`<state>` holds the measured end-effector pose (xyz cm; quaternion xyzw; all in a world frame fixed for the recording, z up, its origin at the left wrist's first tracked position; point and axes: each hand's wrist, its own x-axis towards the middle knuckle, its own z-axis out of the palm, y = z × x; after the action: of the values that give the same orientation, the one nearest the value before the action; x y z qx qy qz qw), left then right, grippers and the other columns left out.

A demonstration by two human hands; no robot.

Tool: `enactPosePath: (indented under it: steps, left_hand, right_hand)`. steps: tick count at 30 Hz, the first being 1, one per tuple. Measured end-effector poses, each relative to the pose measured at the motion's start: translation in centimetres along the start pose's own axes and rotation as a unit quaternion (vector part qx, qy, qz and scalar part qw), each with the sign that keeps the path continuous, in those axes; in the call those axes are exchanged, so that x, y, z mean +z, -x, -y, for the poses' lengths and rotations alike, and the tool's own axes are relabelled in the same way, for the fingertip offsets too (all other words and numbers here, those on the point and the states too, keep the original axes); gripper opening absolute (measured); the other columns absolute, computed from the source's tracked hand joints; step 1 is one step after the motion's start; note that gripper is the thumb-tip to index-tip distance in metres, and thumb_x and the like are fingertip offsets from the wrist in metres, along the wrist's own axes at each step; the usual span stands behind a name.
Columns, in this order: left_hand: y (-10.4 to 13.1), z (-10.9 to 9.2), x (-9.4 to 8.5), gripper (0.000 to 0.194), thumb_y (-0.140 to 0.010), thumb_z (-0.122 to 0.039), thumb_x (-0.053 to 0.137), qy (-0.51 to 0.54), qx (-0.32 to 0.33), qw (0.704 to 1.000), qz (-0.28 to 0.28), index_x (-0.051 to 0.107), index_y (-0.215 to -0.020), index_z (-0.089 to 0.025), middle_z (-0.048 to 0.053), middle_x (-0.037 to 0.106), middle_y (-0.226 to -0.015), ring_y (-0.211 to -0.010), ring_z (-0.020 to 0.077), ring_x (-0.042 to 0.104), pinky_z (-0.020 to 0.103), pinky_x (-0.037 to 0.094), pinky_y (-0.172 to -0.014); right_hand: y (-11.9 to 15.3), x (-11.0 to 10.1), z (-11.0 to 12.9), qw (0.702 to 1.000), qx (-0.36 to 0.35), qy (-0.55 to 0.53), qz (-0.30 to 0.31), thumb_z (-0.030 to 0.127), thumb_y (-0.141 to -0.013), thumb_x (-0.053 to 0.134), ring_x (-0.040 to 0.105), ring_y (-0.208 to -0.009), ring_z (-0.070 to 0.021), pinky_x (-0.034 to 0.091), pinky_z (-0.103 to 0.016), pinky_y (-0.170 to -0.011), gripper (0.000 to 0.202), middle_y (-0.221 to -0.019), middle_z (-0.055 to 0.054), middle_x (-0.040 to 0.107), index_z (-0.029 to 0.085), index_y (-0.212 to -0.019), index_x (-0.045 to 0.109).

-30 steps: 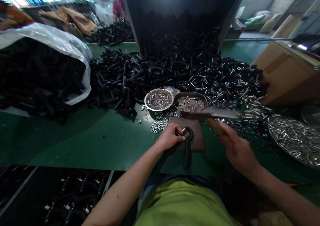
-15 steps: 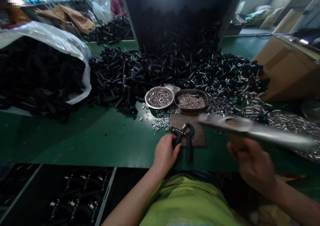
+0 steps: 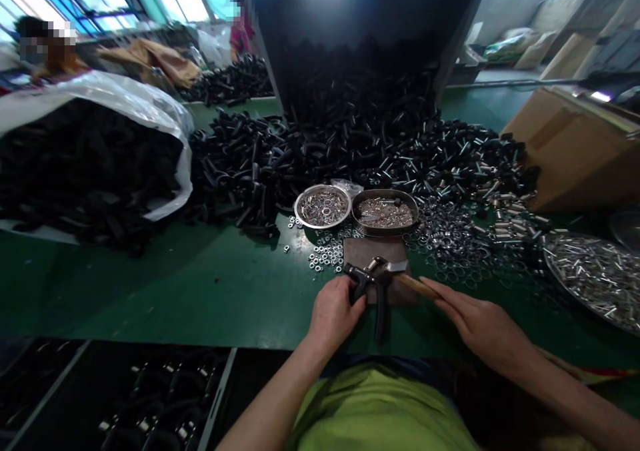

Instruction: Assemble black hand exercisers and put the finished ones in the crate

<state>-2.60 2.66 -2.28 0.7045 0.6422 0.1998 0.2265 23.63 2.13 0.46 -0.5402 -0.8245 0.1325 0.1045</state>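
"Going left to right, where were the hands?"
"The left hand (image 3: 334, 312), nearer, had fingers closed around the left handle (image 3: 357, 291) of a black hand grip (image 3: 381, 294), lying rightward, partly over a brown plate (image 3: 356, 248), right handle (image 3: 381, 321) pointing bodyward."
"And the right hand (image 3: 483, 324)?"
"Gripping a hammer (image 3: 419, 286), head beside the grip's top; contact unclear."

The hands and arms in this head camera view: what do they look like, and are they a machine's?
They are a person's, not a machine's. The left hand and right hand wear no gloves, and the left forearm and right forearm show no sleeves, cables or watch. Between them shows a plain yellow-green top.
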Motion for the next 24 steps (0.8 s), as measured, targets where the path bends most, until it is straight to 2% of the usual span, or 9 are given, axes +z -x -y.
enactPosePath:
  steps: [3, 7, 10, 12, 13, 15, 17, 21, 24]
  left_hand:
    - [0.1, 2.0, -2.1, 0.009, -0.079, -0.028, 0.056, -0.017, -0.018, 1.0, -0.016, 0.055, -0.082, -0.02, 0.003, 0.061, -0.082, -0.076, 0.0187, 0.057, 0.028, 0.041, -0.065]
    - [2.4, 8.2, -7.5, 0.022, -0.084, -0.039, 0.046, -0.081, -0.101, 0.988, -0.08, 0.058, -0.089, -0.02, 0.004, 0.062, -0.085, -0.076, 0.02, 0.058, 0.029, 0.043, -0.065]
    - [4.4, 13.0, -12.1, 0.033, -0.083, -0.046, 0.045, -0.204, -0.198, 0.952, -0.118, 0.061, -0.092, -0.019, 0.008, 0.062, -0.093, -0.084, 0.0259, 0.058, 0.033, 0.045, -0.067]
    - [4.7, 14.6, -14.1, 0.04, -0.083, -0.049, 0.043, -0.289, -0.217, 0.919, -0.155, 0.063, -0.1, -0.019, 0.011, 0.06, -0.103, -0.092, 0.031, 0.056, 0.039, 0.045, -0.07]
    - [4.4, 14.7, -14.7, 0.041, -0.084, -0.049, 0.043, -0.306, -0.205, 0.914, -0.169, 0.063, -0.102, -0.019, 0.012, 0.059, -0.105, -0.095, 0.0316, 0.055, 0.04, 0.045, -0.073]
    - [2.3, 13.8, -14.8, 0.039, -0.085, -0.047, 0.044, -0.289, -0.144, 0.928, -0.187, 0.063, -0.102, -0.018, 0.011, 0.059, -0.105, -0.097, 0.0293, 0.054, 0.04, 0.045, -0.08]
    - [-1.4, 11.8, -13.9, 0.033, -0.085, -0.044, 0.046, -0.243, -0.059, 0.949, -0.19, 0.064, -0.099, -0.019, 0.009, 0.061, -0.103, -0.098, 0.0256, 0.054, 0.037, 0.044, -0.086]
    - [-11.9, 6.2, -11.0, 0.024, -0.087, -0.03, 0.046, -0.218, 0.081, 0.955, -0.186, 0.066, -0.096, -0.02, 0.006, 0.062, -0.103, -0.095, 0.0215, 0.053, 0.033, 0.044, -0.086]
    - [-20.1, 2.8, -9.5, 0.027, -0.087, -0.017, 0.043, -0.274, 0.124, 0.943, -0.142, 0.065, -0.101, -0.02, 0.007, 0.061, -0.109, -0.1, 0.0207, 0.05, 0.032, 0.041, -0.089]
  right_hand:
    - [1.2, 0.7, -2.4, 0.994, -0.002, 0.071, -0.085, 0.032, -0.093, 0.037, 0.068, -0.09, -0.0212, 0.056, -0.033, -0.068, 0.041, -0.115, -0.003, 0.067, 0.029, -0.133, 0.048]
    - [3.7, 1.7, -6.3, 0.972, 0.009, 0.19, -0.139, 0.034, -0.091, 0.043, 0.065, -0.074, -0.0218, 0.05, -0.035, -0.063, 0.04, -0.086, -0.005, 0.069, 0.028, -0.129, 0.053]
    - [5.0, 2.5, -8.8, 0.955, 0.012, 0.259, -0.145, 0.035, -0.089, 0.046, 0.061, -0.072, -0.0234, 0.046, -0.039, -0.064, 0.04, -0.086, -0.006, 0.068, 0.029, -0.127, 0.056]
    - [5.4, 3.0, -9.8, 0.948, 0.01, 0.279, -0.151, 0.035, -0.088, 0.047, 0.06, -0.073, -0.0241, 0.044, -0.039, -0.064, 0.04, -0.088, -0.007, 0.067, 0.029, -0.127, 0.056]
    - [5.4, 3.1, -10.2, 0.947, 0.007, 0.282, -0.155, 0.035, -0.088, 0.047, 0.059, -0.074, -0.0241, 0.043, -0.039, -0.064, 0.04, -0.089, -0.007, 0.067, 0.029, -0.127, 0.056]
    - [5.3, 3.4, -10.7, 0.945, 0.0, 0.281, -0.166, 0.034, -0.089, 0.046, 0.059, -0.076, -0.0235, 0.042, -0.039, -0.066, 0.039, -0.09, -0.007, 0.066, 0.029, -0.126, 0.056]
    - [5.1, 3.5, -11.1, 0.943, -0.017, 0.279, -0.178, 0.035, -0.089, 0.045, 0.057, -0.075, -0.0224, 0.041, -0.038, -0.066, 0.039, -0.09, -0.007, 0.066, 0.028, -0.126, 0.057]
    - [4.6, 3.6, -11.7, 0.937, -0.074, 0.276, -0.202, 0.035, -0.091, 0.038, 0.057, -0.076, -0.0216, 0.04, -0.037, -0.067, 0.038, -0.089, -0.007, 0.066, 0.025, -0.122, 0.059]
    - [4.3, 3.9, -12.3, 0.932, -0.107, 0.27, -0.217, 0.033, -0.092, 0.036, 0.058, -0.081, -0.0221, 0.04, -0.037, -0.072, 0.036, -0.092, -0.007, 0.067, 0.025, -0.114, 0.063]
